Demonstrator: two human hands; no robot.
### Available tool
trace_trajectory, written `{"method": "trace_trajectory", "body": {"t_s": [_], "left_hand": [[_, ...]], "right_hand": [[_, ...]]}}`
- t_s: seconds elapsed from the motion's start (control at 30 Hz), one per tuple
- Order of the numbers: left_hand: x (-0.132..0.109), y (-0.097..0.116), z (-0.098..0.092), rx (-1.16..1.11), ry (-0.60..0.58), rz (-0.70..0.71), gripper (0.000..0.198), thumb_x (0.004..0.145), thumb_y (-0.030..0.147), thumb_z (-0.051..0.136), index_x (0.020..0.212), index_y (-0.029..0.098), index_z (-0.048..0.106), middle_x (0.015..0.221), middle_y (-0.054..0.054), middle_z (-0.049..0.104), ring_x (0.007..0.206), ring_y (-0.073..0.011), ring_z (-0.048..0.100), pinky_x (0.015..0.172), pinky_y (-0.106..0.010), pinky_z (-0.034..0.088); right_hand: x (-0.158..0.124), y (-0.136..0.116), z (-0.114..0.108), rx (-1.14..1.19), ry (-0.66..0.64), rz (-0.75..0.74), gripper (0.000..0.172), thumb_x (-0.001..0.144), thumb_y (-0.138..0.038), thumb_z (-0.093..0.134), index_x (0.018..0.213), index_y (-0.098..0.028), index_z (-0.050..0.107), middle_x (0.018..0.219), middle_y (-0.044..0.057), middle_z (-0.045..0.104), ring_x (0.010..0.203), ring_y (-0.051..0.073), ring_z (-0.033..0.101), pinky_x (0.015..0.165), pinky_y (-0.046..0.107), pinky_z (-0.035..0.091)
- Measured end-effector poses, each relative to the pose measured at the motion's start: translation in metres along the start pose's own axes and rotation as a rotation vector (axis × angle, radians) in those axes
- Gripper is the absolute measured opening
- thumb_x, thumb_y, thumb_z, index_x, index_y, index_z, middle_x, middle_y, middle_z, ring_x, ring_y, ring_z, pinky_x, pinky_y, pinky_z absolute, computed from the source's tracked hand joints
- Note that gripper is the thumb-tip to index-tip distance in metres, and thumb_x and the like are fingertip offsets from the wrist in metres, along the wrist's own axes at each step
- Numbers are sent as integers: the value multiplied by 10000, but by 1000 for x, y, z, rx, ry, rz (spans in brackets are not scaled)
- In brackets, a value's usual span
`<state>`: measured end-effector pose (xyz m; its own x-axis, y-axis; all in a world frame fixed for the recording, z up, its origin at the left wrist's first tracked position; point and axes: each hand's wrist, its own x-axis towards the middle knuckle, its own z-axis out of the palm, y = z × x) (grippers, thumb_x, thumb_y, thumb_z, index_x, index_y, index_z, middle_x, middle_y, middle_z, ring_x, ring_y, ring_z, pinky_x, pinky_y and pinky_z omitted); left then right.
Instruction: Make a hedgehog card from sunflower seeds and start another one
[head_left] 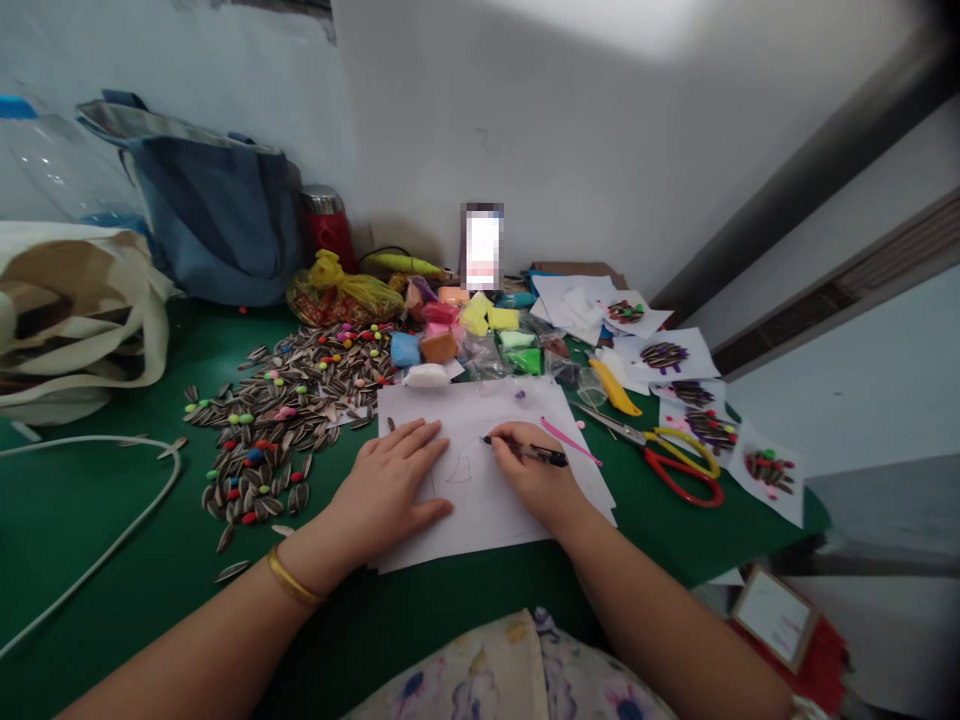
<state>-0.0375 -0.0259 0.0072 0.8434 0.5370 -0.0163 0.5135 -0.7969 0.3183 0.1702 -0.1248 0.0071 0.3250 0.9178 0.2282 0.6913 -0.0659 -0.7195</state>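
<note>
White paper (pixel 495 520) lies on the green table in front of me, with a thin line drawing (pixel 459 466) near its middle. My left hand (pixel 397 485) rests flat on the left part of the sheet, fingers stretched out and thumb apart. In my right hand (pixel 536 485) is a black pen (pixel 544 455), its tip close to the paper just right of the drawn lines. A pink strip (pixel 570 441) lies on the sheet beside that hand. One sunflower seed (pixel 391 425) sits at the paper's left edge.
Striped sunflower seeds (pixel 330 375) with coloured beads spread at left. Packets of coloured clay (pixel 439 347) lie behind the paper. Scissors (pixel 682 465), a yellow cutter (pixel 616 388) and seed-decorated papers (pixel 769 470) are at right. A blue bag (pixel 214 220) and white cable (pixel 112 545) are left.
</note>
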Motion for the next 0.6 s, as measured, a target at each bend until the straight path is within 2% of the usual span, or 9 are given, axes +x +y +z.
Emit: {"method": "trace_trajectory", "body": {"t_s": [0.27,0.6], "left_hand": [[0,2,-2,29,-21,-12,713,784,506,657,1433,292,452,1572,-27,336,1434,-317,291,1105,-525,290],[0,3,-5,26,-34,-16,707,788,505,657,1430,287,458,1570,-34,340,1434,-319,293,1110,-517,288]], "right_hand": [[0,4,-7,-56,58,82,155,876,-223,506,844,-218,658,811,28,681,806,207,624,711,319,450],[-1,12,-14,-117,90,161,155,834,-206,462,744,-204,588,738,21,629,735,190,580,653,299,394]]}}
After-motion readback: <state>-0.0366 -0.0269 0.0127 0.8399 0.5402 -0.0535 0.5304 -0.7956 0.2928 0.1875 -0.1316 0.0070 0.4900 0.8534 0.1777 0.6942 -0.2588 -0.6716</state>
